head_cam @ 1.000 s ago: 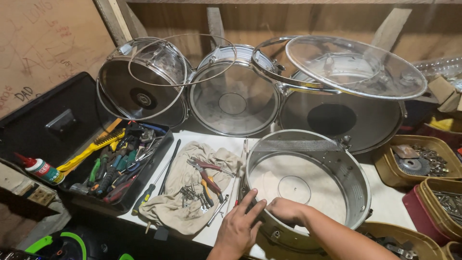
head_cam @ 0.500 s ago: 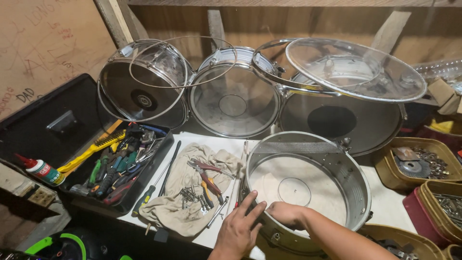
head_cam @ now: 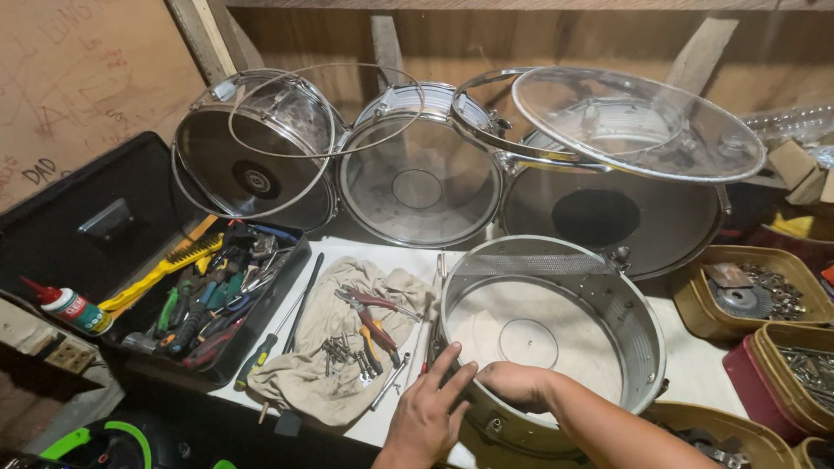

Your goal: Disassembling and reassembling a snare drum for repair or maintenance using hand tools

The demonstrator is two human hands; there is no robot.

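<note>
A: Where's the drum shell?
B: On the white surface, approx 5 o'clock in view.
A: Hands?
B: Left hand spread wide on its rim, 8 o'clock side. Right hand inside, fingers curled, grip unclear.
A: Nearby?
B: Cloth w/ pliers at 9; toolbox further out.

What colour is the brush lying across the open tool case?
Yellow, bristles included. The brush lies diagonally across the tool case; it shows best, and only, in the head view.
</note>
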